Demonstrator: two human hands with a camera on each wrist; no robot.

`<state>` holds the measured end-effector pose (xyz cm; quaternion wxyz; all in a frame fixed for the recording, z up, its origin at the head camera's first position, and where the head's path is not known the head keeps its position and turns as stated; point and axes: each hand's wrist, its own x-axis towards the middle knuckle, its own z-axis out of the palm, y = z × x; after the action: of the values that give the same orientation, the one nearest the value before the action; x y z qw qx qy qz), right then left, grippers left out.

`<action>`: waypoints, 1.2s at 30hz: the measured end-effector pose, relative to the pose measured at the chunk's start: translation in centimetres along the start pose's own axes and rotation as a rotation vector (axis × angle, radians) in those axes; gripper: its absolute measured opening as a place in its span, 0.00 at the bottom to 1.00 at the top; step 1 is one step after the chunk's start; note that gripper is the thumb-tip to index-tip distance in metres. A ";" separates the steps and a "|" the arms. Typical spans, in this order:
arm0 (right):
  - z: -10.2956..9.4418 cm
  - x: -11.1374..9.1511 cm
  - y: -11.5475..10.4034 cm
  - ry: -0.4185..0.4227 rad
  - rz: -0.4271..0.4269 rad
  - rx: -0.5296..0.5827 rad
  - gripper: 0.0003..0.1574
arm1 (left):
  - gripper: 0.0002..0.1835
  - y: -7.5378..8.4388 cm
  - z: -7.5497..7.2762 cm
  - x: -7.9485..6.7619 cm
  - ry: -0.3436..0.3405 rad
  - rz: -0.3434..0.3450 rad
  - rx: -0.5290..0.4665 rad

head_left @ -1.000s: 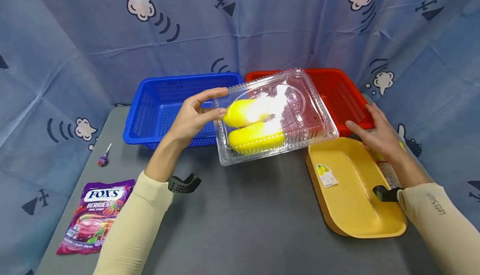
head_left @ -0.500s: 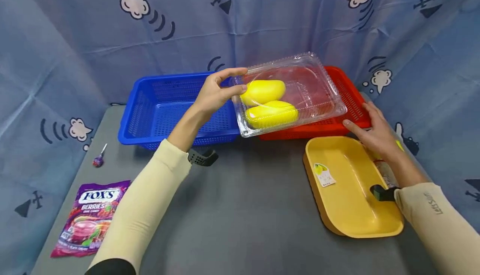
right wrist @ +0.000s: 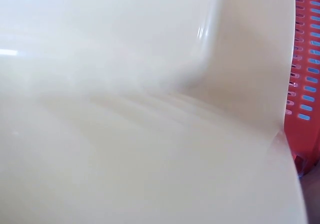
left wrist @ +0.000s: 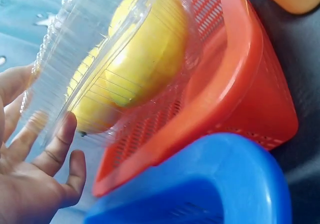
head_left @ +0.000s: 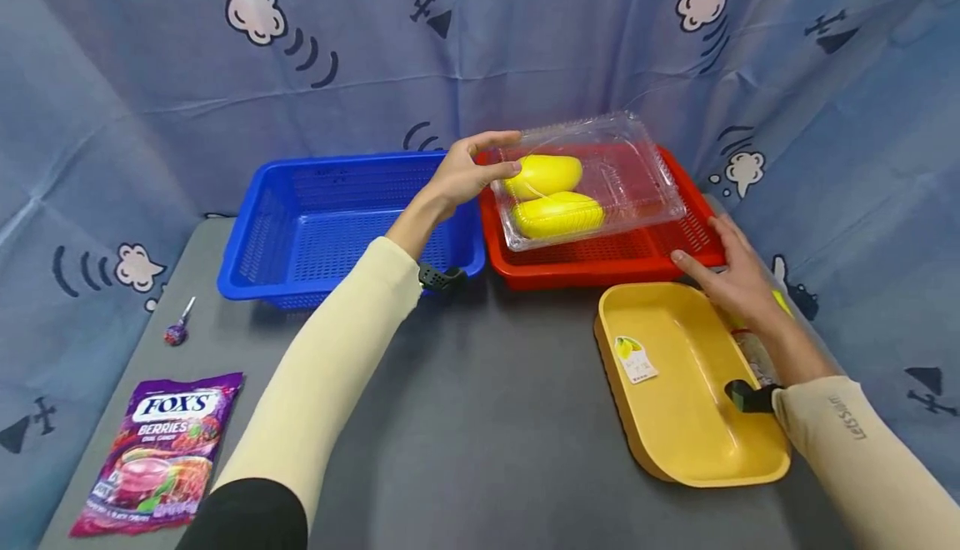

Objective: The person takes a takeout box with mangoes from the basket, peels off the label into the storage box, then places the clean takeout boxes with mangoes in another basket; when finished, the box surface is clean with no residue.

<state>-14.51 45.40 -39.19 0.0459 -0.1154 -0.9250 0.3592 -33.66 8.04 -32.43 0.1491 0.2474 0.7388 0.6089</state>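
Note:
My left hand (head_left: 472, 171) pinches the left end of a clear plastic clamshell box (head_left: 637, 171) between thumb and fingers. Two yellow mangoes (head_left: 558, 215) lie inside at the box's left end. The box is tilted above the red basket (head_left: 555, 271); in the left wrist view the mangoes (left wrist: 150, 53) show through its ribbed wall. My right hand (head_left: 731, 279) rests at the red basket's front right corner, thumb and fingers spread and fairly straight. The right wrist view shows no fingers clearly, mostly the inside of the yellow tray (right wrist: 125, 159).
Left of the red basket stands a blue basket (head_left: 255, 258). The yellow tray (head_left: 697, 400) with a paper label sits at the right front, a partly hidden packet (head_left: 756, 354) beside it. A lollipop (head_left: 177, 333) and a purple candy bag (head_left: 161, 454) lie at left. Curtain hangs behind.
My left hand has carried the clear box right and away from me, from in front of the baskets to over the red one. My right hand stays at the red basket's corner.

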 end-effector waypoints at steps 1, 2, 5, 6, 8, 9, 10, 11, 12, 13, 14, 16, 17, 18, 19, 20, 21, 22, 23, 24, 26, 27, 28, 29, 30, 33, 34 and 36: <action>0.0 0.0 0.0 0.002 -0.002 0.001 0.64 | 0.27 -0.2 0.2 0.3 0.003 -0.004 0.007; 0.0 0.0 0.0 0.003 -0.007 0.002 0.64 | 0.27 -0.5 0.4 0.5 0.004 -0.003 0.010; -0.1 -0.1 -0.1 0.005 -0.017 0.007 0.63 | 0.27 -1.1 0.9 1.1 -0.009 0.004 0.025; -0.2 -0.1 -0.1 0.005 -0.020 0.011 0.63 | 0.27 -1.3 1.0 1.2 -0.016 0.011 0.033; -0.3 0.0 -0.1 0.003 -0.025 0.017 0.63 | 0.28 -1.8 1.3 1.4 -0.033 0.023 0.044; -0.3 0.0 -0.1 0.001 -0.028 0.022 0.62 | 0.28 -2.0 1.4 1.4 -0.039 0.026 0.056; -0.3 0.0 -0.1 -0.001 -0.030 0.027 0.62 | 0.28 -2.2 1.4 1.4 -0.045 0.033 0.064; -0.3 0.0 0.0 -0.003 -0.032 0.031 0.62 | 0.28 -2.4 1.5 1.5 -0.047 0.041 0.072; -0.3 0.1 0.0 -0.005 -0.034 0.032 0.62 | 0.28 -2.5 1.6 1.5 -0.050 0.044 0.086; -0.3 0.1 0.0 -0.006 -0.036 0.031 0.62 | 0.28 -2.7 1.6 1.4 -0.056 0.048 0.096; -0.3 0.1 0.0 -0.008 -0.037 0.031 0.62 | 0.27 -2.9 1.7 1.4 -0.061 0.050 0.110; -0.3 0.2 0.1 -0.007 -0.038 0.029 0.61 | 0.27 -3.2 1.8 1.4 -0.070 0.062 0.149; -0.4 0.2 0.2 -0.006 -0.037 0.027 0.62 | 0.27 -3.3 1.8 1.4 -0.070 0.066 0.180; -0.4 0.2 0.2 -0.004 -0.036 0.022 0.62 | 0.26 -3.5 1.8 1.4 -0.070 0.069 0.212; -0.3 0.2 0.2 -0.003 -0.036 0.024 0.61 | 0.26 -3.6 1.9 1.4 -0.068 0.075 0.242; -0.3 0.2 0.2 -0.002 -0.036 0.022 0.61 | 0.25 -3.7 1.9 1.4 -0.065 0.077 0.271; -0.3 0.1 0.2 0.000 -0.035 0.022 0.62 | 0.25 -3.8 1.9 1.4 -0.061 0.082 0.303; -0.3 0.1 0.1 0.001 -0.037 0.020 0.61 | 0.25 -3.9 1.9 1.4 -0.058 0.087 0.327; -0.3 0.0 0.0 0.000 -0.037 0.019 0.61 | 0.25 -4.0 1.9 1.4 -0.056 0.094 0.354; -0.3 0.0 0.0 0.000 -0.037 0.018 0.61 | 0.25 -4.1 1.9 1.4 -0.057 0.099 0.373; -0.3 -0.1 -0.2 0.000 -0.037 0.015 0.61 | 0.26 -4.2 2.0 1.4 -0.057 0.110 0.406; -0.4 -0.1 -0.2 -0.001 -0.035 0.012 0.61 | 0.26 -4.2 2.0 1.4 -0.056 0.118 0.422; -0.4 -0.1 -0.2 -0.002 -0.031 0.009 0.61 | 0.26 -4.3 2.0 1.5 -0.054 0.121 0.441; -0.4 0.0 -0.3 -0.004 -0.028 0.006 0.61 | 0.26 -4.3 2.1 1.5 -0.051 0.125 0.458; -0.4 0.0 -0.3 -0.006 -0.025 0.006 0.61 | 0.26 -4.2 2.1 1.5 -0.047 0.127 0.473; -0.4 0.0 -0.3 -0.012 -0.020 0.007 0.62 | 0.26 -4.5 2.0 1.5 -0.035 0.123 0.515; -0.4 0.0 -0.2 -0.014 -0.021 0.010 0.62 | 0.26 -4.6 2.0 1.4 -0.032 0.119 0.530; -0.4 0.0 -0.2 -0.017 -0.025 0.018 0.61 | 0.25 -4.8 1.9 1.3 -0.033 0.101 0.545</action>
<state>-14.43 45.52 -38.81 0.0435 -0.1002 -0.9234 0.3680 -34.64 9.72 -37.37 0.0583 0.3250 0.8595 0.3901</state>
